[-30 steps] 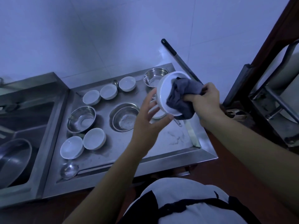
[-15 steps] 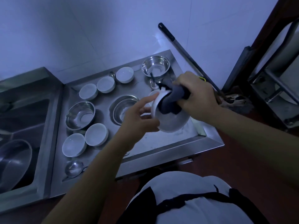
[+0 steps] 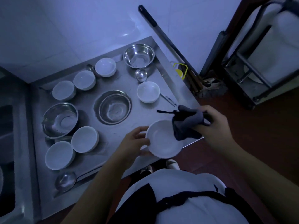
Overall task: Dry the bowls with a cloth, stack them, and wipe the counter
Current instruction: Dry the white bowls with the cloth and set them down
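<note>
- Far left: edge of a sink basin (image 3: 6, 126), dark, sunk beside the steel counter (image 3: 116, 152).
- Near the counter's front left corner: a metal ladle (image 3: 65, 181), bowl upward, handle running right.
- Just behind the ladle: two white bowls, the front one (image 3: 59, 155) touching or nearly touching the one behind it (image 3: 85, 139), both apparently upside down.
- Behind those: a steel bowl (image 3: 59, 119), open side up, tilted a little.
- Along the back left: a diagonal row of three white bowls (image 3: 63, 90), (image 3: 84, 80), (image 3: 105, 67), the last one upright and nearest the wall.
- Centre of the counter: a second steel bowl (image 3: 114, 107), upright, standing apart from the rest.
- Back right corner: a third steel bowl (image 3: 138, 55), with a small metal scoop (image 3: 141, 75) just in front of it.
- In front of the scoop: one upright white bowl (image 3: 148, 92), resting over a thin metal handle.
- At the counter's front edge: left hand (image 3: 134, 143), fingers curled round the left rim of the held bowl (image 3: 163, 139), which sits open side up and partly over the edge.
- Over the held bowl's right rim: grey cloth (image 3: 186, 125), bunched, hanging into the bowl.
- Right of that: right hand (image 3: 213, 122), fingers clenched on the cloth.
- Beyond the counter's right side: a long dark pole (image 3: 165, 38) leaning on the white wall.
</note>
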